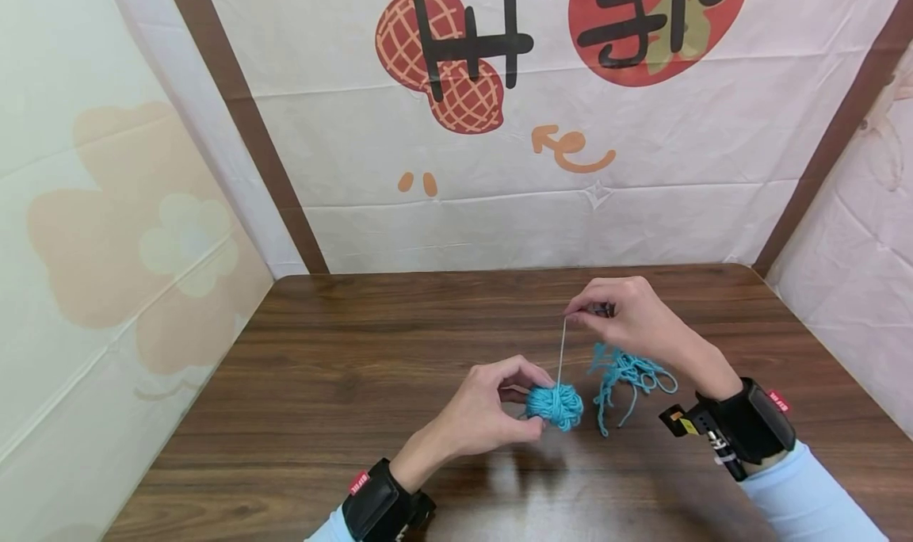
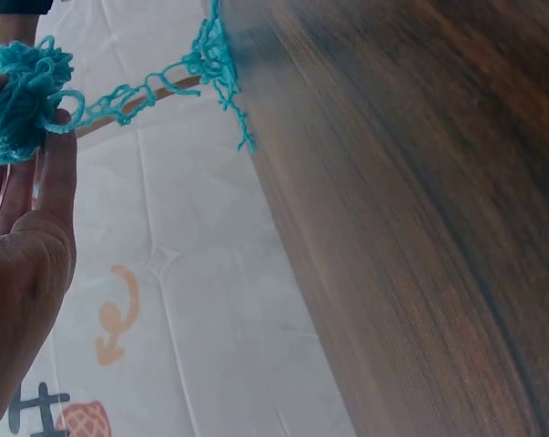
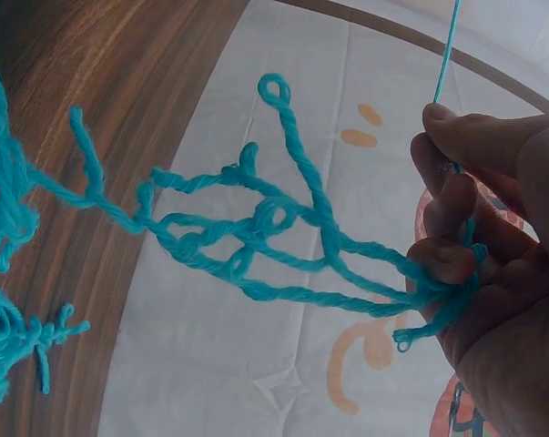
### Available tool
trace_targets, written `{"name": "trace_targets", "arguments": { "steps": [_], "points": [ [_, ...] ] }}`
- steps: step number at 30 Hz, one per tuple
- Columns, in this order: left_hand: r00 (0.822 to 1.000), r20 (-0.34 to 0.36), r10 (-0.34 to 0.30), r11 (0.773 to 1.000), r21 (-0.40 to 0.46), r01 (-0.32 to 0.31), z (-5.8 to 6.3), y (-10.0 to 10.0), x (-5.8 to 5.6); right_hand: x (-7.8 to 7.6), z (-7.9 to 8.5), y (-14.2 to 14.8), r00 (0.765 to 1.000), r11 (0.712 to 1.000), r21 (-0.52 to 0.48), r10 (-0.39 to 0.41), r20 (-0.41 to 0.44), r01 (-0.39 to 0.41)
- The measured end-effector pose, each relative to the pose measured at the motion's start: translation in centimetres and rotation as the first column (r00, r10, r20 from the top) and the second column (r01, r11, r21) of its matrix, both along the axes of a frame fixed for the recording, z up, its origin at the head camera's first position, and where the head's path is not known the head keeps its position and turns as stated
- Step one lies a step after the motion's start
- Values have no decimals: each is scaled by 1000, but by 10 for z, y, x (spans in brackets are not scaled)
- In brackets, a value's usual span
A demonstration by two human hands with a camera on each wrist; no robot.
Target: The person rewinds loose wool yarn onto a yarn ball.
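Note:
A small wound ball of turquoise yarn (image 1: 555,406) is held between the thumb and fingers of my left hand (image 1: 488,411), just above the table. From its top a taut strand (image 1: 562,352) runs up to my right hand (image 1: 635,320), which pinches it between thumb and forefinger. In the right wrist view, the other curled fingers of that hand hold looped, twisted lengths of yarn (image 3: 301,211). These lead to a loose yarn tangle (image 1: 635,372) below the right hand in the head view. The left wrist view shows the ball (image 2: 24,109) against the left fingers.
The brown wood-grain table (image 1: 342,383) lies under both hands. A white printed cloth (image 1: 456,225) hangs behind its back edge, and more cloth panels flank it at left (image 1: 185,241) and right (image 1: 849,288). Each wrist wears a black strap with a camera.

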State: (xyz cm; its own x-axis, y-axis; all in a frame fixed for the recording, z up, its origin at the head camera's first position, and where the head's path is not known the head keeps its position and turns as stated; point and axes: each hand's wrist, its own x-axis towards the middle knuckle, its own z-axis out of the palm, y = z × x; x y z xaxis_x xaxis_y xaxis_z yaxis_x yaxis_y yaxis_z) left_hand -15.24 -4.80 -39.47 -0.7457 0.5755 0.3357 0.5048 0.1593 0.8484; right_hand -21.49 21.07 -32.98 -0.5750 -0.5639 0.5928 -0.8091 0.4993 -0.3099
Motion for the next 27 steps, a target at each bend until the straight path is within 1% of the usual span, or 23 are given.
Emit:
{"name": "trace_targets", "arguments": {
  "steps": [7, 9, 12, 14, 15, 17, 18, 19, 21, 24, 26, 27],
  "points": [
    [998, 33, -44, 999, -4, 44, 1, 1, 2, -3, -1, 4, 999, 999, -8, -32, 31, 33],
    [997, 43, -62, 998, 8, 61, 1, 1, 2, -3, -2, 6, 998, 999, -6, -41, 43, 42],
    [991, 83, -104, 991, 89, 97, 1, 1, 1, -4, -3, 7, 996, 998, 4, -67, 64, 67],
    [985, 115, -126, 977, 184, 104, 2, 0, 0, -5, -5, 8, 993, 997, 13, -82, 85, 81],
    [982, 135, -132, 965, 244, 96, 2, -1, -1, -5, -6, 9, 992, 996, 18, -86, 97, 85],
    [978, 171, -116, 931, 361, 47, 4, -2, -3, -5, -9, 8, 990, 997, 35, -79, 120, 75],
    [976, 197, -95, 911, 412, 6, 5, -3, -4, -4, -10, 8, 988, 997, 46, -71, 134, 65],
    [971, 228, -70, 889, 456, -43, 6, -3, -5, -4, -12, 7, 987, 997, 58, -58, 149, 49],
    [956, 292, -5, 842, 517, -154, 7, -4, -7, -1, -15, 4, 981, 996, 92, -29, 191, 11],
    [923, 369, 110, 787, 534, -308, 8, -2, -10, 7, -18, -3, 971, 986, 156, 15, 239, -54],
    [900, 389, 196, 763, 515, -389, 7, -1, -11, 14, -18, -9, 964, 976, 194, 46, 263, -100],
    [889, 391, 238, 755, 501, -422, 7, 0, -12, 17, -18, -13, 961, 970, 212, 60, 268, -120]
  ]
}}
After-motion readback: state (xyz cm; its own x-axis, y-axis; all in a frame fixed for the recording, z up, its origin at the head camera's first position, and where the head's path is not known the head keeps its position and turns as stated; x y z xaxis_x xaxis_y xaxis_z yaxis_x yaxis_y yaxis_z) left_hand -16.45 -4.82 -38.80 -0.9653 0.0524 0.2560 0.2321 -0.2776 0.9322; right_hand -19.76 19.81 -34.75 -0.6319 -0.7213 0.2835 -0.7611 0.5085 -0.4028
